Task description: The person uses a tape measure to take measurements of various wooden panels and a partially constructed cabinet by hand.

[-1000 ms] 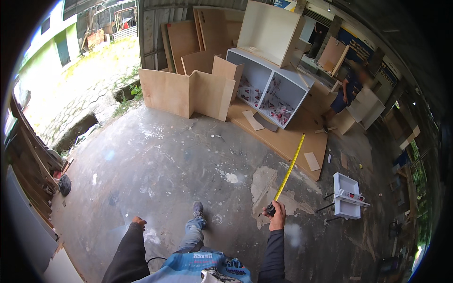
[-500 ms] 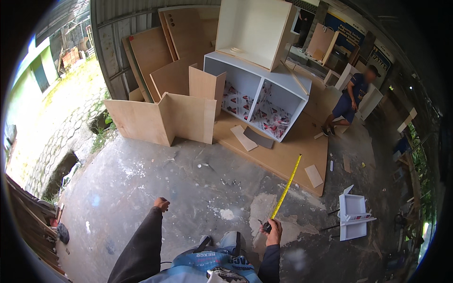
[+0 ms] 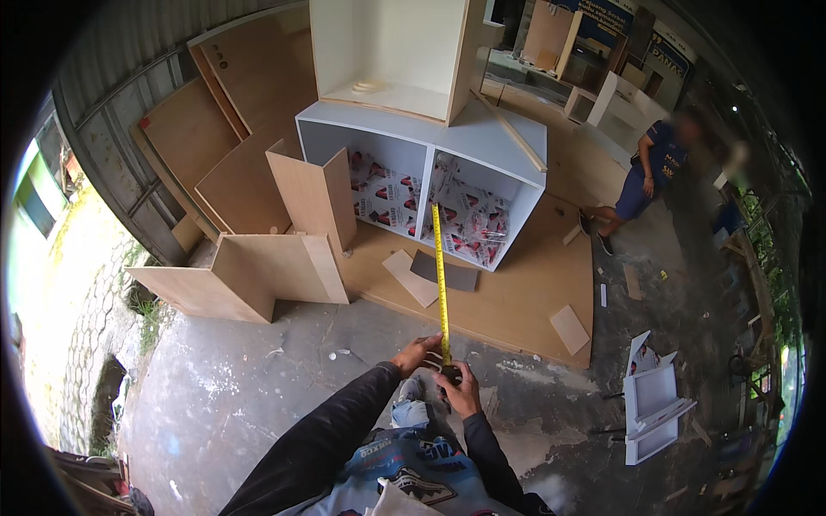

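My right hand [image 3: 463, 391] grips the dark case of a tape measure [image 3: 442, 292] in front of my body. Its yellow blade is drawn out and points away from me. The blade's tip overlaps the right compartment of a grey-white cabinet [image 3: 516, 159]; whether it touches is not clear. Beside the case, my left hand [image 3: 416, 354] has its fingers closed at the near end of the blade. Printed plastic film lines the cabinet's two open compartments. A taller cream-coloured box [image 3: 387, 47] stands on top of it, with a wooden strip [image 3: 509, 133] lying alongside.
Folded wooden panels [image 3: 284, 267] stand left of the cabinet, with large boards [image 3: 185, 142] leaning on the metal wall. Offcuts [image 3: 570, 329] lie on a brown sheet [image 3: 508, 310]. A small white cabinet piece [image 3: 652, 408] sits at right. A person [image 3: 645, 176] walks at the right.
I have moved closer to the cabinet. My left hand has come across to the tape measure, and its blade has swung leftward toward the cabinet. The other person has stepped along.
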The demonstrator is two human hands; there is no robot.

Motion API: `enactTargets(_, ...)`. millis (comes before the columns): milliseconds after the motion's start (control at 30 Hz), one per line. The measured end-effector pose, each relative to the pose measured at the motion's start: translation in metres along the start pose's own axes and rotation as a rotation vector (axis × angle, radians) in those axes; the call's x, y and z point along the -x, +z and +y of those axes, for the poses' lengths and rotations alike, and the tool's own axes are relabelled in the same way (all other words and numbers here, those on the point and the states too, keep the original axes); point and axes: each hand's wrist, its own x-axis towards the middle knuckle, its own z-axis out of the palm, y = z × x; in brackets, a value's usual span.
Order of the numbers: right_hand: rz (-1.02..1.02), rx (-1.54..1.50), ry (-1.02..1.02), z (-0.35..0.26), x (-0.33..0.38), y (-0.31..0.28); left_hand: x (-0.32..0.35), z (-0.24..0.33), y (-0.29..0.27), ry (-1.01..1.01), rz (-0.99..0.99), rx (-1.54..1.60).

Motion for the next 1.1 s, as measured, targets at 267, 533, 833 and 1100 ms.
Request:
enactTargets(267, -0.094, 0.197, 0.057, -0.059, -0.202, 0.005, -0.141, 0.062, -0.040, 0.107, 0.160, 0.439)
enactTargets(533, 0.099, 0.125, -0.042, -0.068, -0.370, -0.012, -0.296, 0.141, -0.078, 0.033, -0.002, 0.487)
enactTargets(833, 0.148, 0.630, -0.233, -0.133, -0.522, -0.079, -0.437, 0.247, -0.059, -0.123, -0.116, 0.720)
enactTargets(1100, -0.332, 0.742, -0.179, -0.231, -0.616, -0.093, -0.452, 0.337, -0.098, -0.315, 0.104, 0.875)
